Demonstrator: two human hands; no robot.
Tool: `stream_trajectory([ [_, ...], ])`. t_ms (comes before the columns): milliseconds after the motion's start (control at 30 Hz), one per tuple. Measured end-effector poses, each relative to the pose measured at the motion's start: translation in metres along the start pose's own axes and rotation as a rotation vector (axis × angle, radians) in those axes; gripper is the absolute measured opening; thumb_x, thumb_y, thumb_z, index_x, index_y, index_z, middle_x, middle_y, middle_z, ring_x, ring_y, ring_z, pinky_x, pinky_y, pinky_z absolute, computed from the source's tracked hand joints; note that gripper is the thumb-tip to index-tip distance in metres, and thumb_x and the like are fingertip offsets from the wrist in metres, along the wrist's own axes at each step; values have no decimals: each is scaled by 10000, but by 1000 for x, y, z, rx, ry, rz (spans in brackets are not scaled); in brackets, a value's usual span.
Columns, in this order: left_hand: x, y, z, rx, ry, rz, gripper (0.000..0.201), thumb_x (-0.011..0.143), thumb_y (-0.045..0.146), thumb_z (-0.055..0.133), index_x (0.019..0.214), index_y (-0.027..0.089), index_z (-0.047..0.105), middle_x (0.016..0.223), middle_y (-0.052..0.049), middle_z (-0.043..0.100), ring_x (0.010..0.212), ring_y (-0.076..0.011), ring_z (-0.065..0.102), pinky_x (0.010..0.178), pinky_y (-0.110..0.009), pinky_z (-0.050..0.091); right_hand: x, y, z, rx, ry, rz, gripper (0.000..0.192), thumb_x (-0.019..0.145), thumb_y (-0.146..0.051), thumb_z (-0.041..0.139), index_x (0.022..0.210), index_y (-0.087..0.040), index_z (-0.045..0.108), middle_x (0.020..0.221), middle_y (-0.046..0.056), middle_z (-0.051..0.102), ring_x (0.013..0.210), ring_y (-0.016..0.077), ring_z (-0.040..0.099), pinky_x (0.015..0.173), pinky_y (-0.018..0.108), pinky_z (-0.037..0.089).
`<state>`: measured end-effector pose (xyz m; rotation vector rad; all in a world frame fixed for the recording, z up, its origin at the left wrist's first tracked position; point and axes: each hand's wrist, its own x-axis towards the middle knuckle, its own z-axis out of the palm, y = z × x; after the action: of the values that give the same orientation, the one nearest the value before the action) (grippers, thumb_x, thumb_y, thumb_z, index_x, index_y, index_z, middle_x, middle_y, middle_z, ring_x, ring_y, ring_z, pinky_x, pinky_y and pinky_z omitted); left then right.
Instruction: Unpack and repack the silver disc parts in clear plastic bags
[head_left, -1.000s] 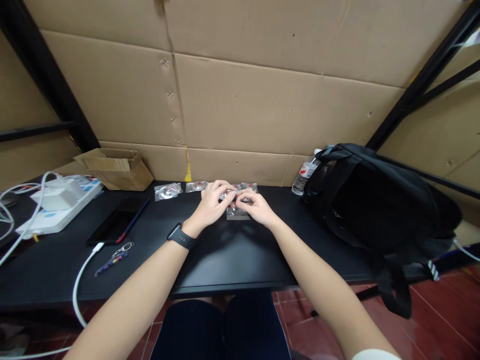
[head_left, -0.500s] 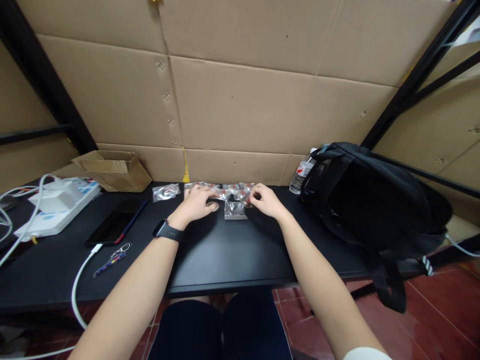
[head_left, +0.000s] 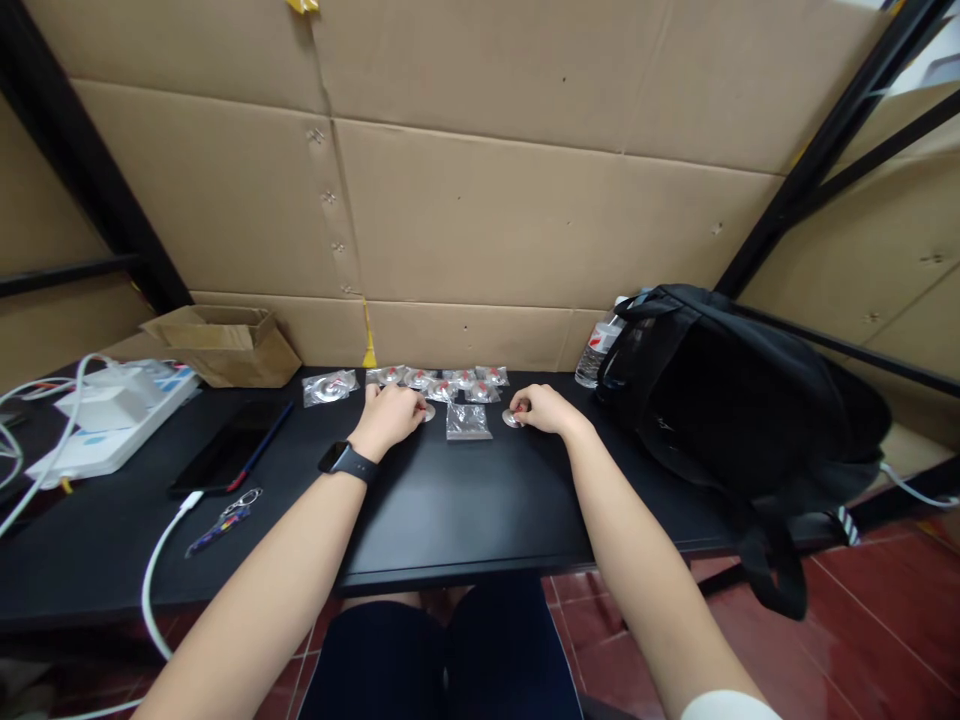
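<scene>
Hands have drawn apart since a second ago. Left hand [head_left: 391,415] rests curled on a small metal disc [head_left: 427,411]; right hand [head_left: 541,410] pinches another disc [head_left: 512,418]. Clear plastic bag [head_left: 468,421] lies between them on the counter [head_left: 450,500]; grip tightness unclear.

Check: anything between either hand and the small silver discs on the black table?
Nothing visible. The left hand rests against a silver disc and the right hand has its fingers on another silver disc. A clear plastic bag lies between the two hands, blocking neither.
</scene>
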<state>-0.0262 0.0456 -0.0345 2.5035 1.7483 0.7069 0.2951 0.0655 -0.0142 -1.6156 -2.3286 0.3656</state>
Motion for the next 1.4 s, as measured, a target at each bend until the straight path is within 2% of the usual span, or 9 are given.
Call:
stream_trajectory([
  [267, -1, 7, 1, 88, 35, -26, 263, 831, 163, 561, 596, 220, 665, 670, -85, 678, 825, -306, 615, 932, -543, 263, 2, -1, 5, -63, 17, 72, 92, 753, -155, 732, 734, -241, 757, 796, 38, 736, 769, 185, 678, 673, 241, 449],
  [367, -1, 6, 7, 90, 94, 13, 254, 854, 168, 542, 620, 207, 633, 770, -102, 691, 915, -318, 588, 932, -533, 266, 0, -3, 6, -106, 22, 80, 86, 786, -159, 705, 746, -230, 736, 898, 61, 712, 820, 200, 664, 670, 253, 446],
  [533, -1, 8, 10, 111, 196, 21, 216, 949, 275, 495, 822, 205, 655, 1062, -143, 682, 1102, -348, 515, 910, -507, 302, 0, -11, 9, -102, 107, -76, 133, 868, -152, 618, 752, -187, 674, 1047, 104, 610, 961, 220, 615, 815, 302, 492],
  [733, 0, 35, 3, -154, 175, 25, 230, 993, 393, 492, 976, 256, 676, 1172, -72, 645, 1135, -290, 513, 896, -433, 355, 3, -42, 23, 167, 246, -476, 94, 932, -193, 572, 879, -192, 650, 1132, 95, 541, 1144, 226, 548, 1057, 400, 419],
  [933, 3, 43, 13, -320, 195, 4, 198, 972, 397, 545, 978, 257, 685, 1159, -55, 660, 1163, -271, 539, 932, -430, 401, 2, -61, 27, 446, 364, -449, 105, 953, -283, 559, 912, -209, 622, 1099, 80, 572, 1050, 209, 580, 954, 380, 483],
  [1100, 9, 42, 22, -548, 265, 29, 184, 959, 359, 551, 937, 234, 685, 1055, -54, 687, 1081, -218, 612, 980, -375, 458, 6, -66, 38, 723, 287, -364, 179, 915, -386, 609, 863, -215, 598, 1073, 66, 649, 990, 209, 647, 908, 375, 532],
  [1200, 9, 45, 22, -600, 297, 43, 188, 951, 351, 557, 922, 223, 692, 1022, -57, 701, 1042, -210, 636, 982, -358, 473, 7, -71, 46, 975, 193, -265, 280, 857, -481, 667, 853, -221, 562, 1062, 52, 666, 833, 191, 699, 755, 344, 593],
  [1267, 8, 46, 20, -580, 304, 30, 182, 938, 357, 580, 930, 226, 706, 1024, -55, 706, 1041, -215, 639, 987, -368, 472, 6, -74, 47, 1094, 154, -220, 325, 810, -501, 718, 921, -234, 568, 1075, 42, 665, 772, 179, 712, 687, 325, 609],
  [1400, 5, 46, 16, -524, 278, 10, 171, 920, 375, 616, 950, 253, 733, 1041, -38, 707, 1061, -222, 634, 1004, -386, 463, 2, -76, 43, 1205, 48, -243, 460, 797, -442, 760, 1194, -282, 593, 1163, 43, 666, 778, 168, 737, 731, 325, 633],
])
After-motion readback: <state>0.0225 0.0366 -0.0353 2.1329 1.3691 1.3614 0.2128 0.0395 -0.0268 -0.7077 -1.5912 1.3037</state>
